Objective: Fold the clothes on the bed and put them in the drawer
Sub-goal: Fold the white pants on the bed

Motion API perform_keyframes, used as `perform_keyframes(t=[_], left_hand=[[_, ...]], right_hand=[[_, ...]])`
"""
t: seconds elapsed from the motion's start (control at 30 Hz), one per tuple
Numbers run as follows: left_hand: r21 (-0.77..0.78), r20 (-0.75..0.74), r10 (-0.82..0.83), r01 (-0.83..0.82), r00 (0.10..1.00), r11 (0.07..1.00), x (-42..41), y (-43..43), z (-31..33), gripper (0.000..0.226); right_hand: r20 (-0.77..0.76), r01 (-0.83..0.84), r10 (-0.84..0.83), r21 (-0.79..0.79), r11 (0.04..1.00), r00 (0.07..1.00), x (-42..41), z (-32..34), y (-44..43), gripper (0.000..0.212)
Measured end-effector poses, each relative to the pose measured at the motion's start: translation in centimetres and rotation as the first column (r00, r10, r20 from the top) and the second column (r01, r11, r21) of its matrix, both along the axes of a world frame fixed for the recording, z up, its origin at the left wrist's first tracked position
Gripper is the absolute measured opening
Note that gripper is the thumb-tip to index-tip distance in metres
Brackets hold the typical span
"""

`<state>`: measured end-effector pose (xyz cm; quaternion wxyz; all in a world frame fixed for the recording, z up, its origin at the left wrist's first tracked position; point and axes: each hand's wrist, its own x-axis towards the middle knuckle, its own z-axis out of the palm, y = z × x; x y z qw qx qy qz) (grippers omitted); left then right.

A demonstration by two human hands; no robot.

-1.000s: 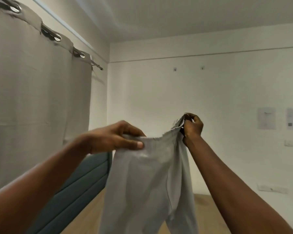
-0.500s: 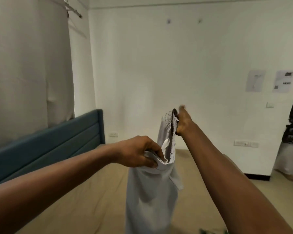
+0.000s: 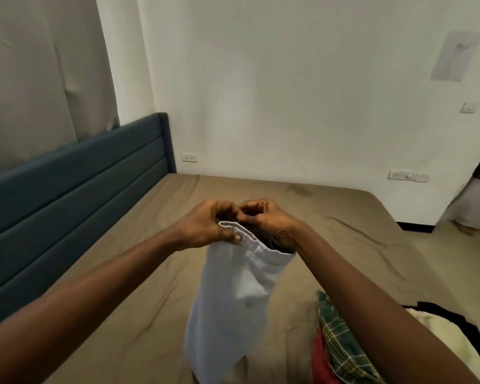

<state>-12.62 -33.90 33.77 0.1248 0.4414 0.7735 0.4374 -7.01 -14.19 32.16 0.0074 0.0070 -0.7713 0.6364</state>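
- Above the brown bed (image 3: 117, 295), both arms reach forward and the hands meet, touching.
- Left hand (image 3: 209, 227) pinches the pale grey garment (image 3: 239, 295) at its elastic waistband, thumb on the front.
- Right hand (image 3: 273, 224) curls its fingers round the same waistband.
- Garment hangs down towards the sheet.
- Wall papers (image 3: 456, 56), far right, are too blurred to read.

Two hands (image 3: 205, 225) (image 3: 273, 227), one grey garment (image 3: 233, 300)

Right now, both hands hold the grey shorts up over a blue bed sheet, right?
No. The head view shows the left hand and right hand holding the grey shorts up over a brown bed sheet, not blue.
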Motion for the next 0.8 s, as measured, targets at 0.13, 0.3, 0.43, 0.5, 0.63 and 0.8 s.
perform_keyframes(t=[0.13, 0.3, 0.43, 0.5, 0.63, 0.8], left_hand=[[0.175, -0.385, 0.217, -0.160, 0.897, 0.971, -0.3, -0.7, -2.2, 0.038], [0.150, -0.405, 0.369, -0.338, 0.836, 0.929, -1.6, -1.6, -2.0, 0.065], [0.077, -0.257, 0.306, -0.296, 0.917, 0.952, -2.9, -2.1, -0.1, 0.035], [0.194, -0.269, 0.422, -0.380, 0.866, 0.904, -3.3, -2.0, 1.0, 0.027], [0.398, -0.148, 0.543, -0.453, 0.826, 0.798, -4.4, -1.8, 4.8, 0.045], [0.587, -0.157, 0.603, -0.417, 0.782, 0.694, -4.9, -1.4, 10.3, 0.059]], right_hand=[[-0.009, -0.089, 0.089, 0.019, 0.996, 0.996, -0.2, 0.1, -0.3, 0.029], [0.016, -0.204, 0.207, -0.128, 0.971, 0.978, -0.9, 1.8, -0.1, 0.054], [-0.046, -0.172, 0.178, 0.106, 0.979, 0.983, -0.6, 4.9, 0.0, 0.043], [-0.052, -0.101, 0.142, 0.466, 0.879, 0.989, -0.7, 6.0, 0.8, 0.069], [-0.184, 0.131, -0.068, 0.357, 0.925, 0.981, -1.6, 5.8, 3.1, 0.032], [-0.244, 0.183, -0.268, -0.321, 0.929, 0.932, -3.0, 9.6, 2.9, 0.017]])
